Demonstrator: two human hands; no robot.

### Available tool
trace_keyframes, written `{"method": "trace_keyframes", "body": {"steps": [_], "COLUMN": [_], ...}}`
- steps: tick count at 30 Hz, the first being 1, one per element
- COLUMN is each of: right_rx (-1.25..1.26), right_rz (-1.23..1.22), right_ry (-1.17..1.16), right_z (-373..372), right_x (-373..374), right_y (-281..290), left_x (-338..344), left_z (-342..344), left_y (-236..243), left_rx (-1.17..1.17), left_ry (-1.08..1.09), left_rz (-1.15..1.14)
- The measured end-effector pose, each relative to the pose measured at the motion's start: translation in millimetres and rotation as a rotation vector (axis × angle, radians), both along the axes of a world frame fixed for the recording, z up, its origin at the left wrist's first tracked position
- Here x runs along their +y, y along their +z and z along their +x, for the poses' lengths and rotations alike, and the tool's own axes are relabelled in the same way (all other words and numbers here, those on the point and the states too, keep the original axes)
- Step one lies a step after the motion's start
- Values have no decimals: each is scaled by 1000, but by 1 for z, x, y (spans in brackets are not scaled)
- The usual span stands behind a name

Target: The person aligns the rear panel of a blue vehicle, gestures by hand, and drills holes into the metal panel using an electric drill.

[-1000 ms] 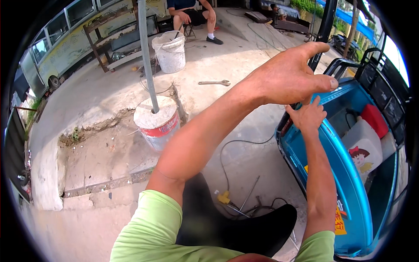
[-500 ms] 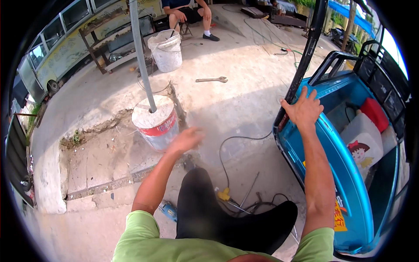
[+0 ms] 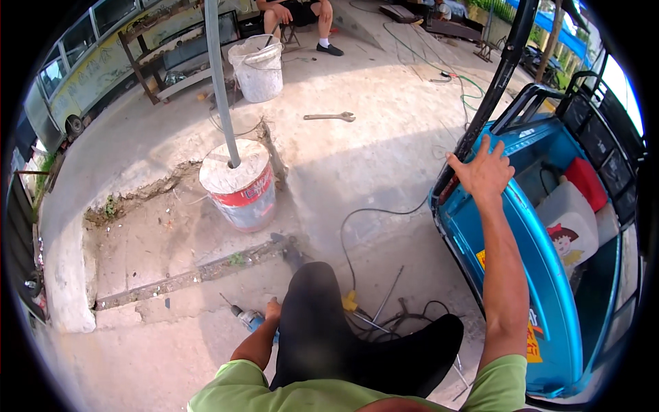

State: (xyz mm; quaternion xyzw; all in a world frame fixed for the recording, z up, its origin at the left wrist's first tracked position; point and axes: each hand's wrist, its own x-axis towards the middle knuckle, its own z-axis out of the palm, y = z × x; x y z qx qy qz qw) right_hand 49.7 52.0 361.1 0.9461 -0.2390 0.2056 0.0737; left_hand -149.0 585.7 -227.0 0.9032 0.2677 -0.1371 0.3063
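Observation:
Down beside my bent left knee, my left hand (image 3: 273, 309) is at a blue power drill (image 3: 250, 318) lying on the concrete, its bit pointing away to the left. My leg partly covers the hand, so whether its fingers grip the drill is hidden. My right hand (image 3: 485, 173) lies with spread fingers on the front rim of a blue three-wheeled vehicle body (image 3: 532, 226), next to its black upright post (image 3: 495, 86).
A pole (image 3: 221, 89) rises from a concrete-filled bucket (image 3: 237, 185). Beyond lie an adjustable wrench (image 3: 329, 117) and a white bucket (image 3: 257, 69), with a seated person (image 3: 302, 14) behind. A yellow-ended tool (image 3: 351, 301) and black cables (image 3: 405, 319) lie by my knees.
My left hand has dropped from beside the concrete-filled bucket down and back to the drill. My right hand stays on the vehicle rim. The view has shifted slightly.

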Motion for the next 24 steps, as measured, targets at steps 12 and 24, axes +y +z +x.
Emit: {"method": "trace_keyframes", "body": {"steps": [12, 24], "right_rx": [18, 13], "right_rz": [-84, -53], "right_ry": [-73, -26], "right_z": [2, 0], "right_x": [-4, -6], "right_y": [-5, -4], "left_x": [-14, -2], "left_z": [-2, -69], "left_y": [-97, -48], "left_rx": [146, 225], "left_ry": [-538, -979], "left_rz": [-47, 344]}}
